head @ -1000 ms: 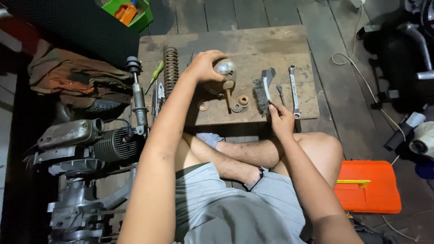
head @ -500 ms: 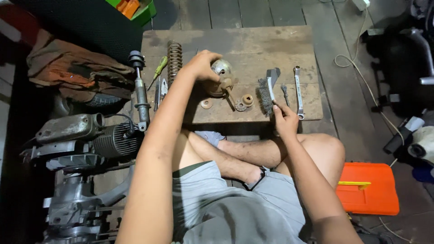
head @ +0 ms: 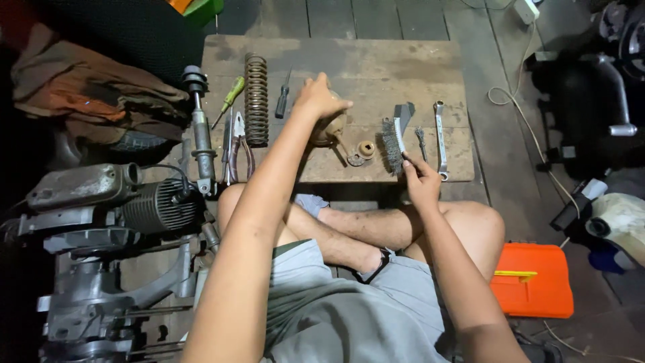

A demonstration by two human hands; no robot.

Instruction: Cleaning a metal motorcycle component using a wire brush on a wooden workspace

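Left hand (head: pixel 317 99) clamped over rusty metal part (head: pixel 329 129) mid-board (head: pixel 376 60), steadying it. Right hand (head: pixel 420 180) grips wire brush (head: pixel 392 143) handle at near edge, bristles laid flat.

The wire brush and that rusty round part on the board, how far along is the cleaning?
Looks barely begun. Done: tools laid out on the wooden board, including coil spring, spanner and pliers. In hand: left hand grips the rusty round part; right hand holds the wire brush by its handle. Left: brush and part are apart, and the washers look rusty too.
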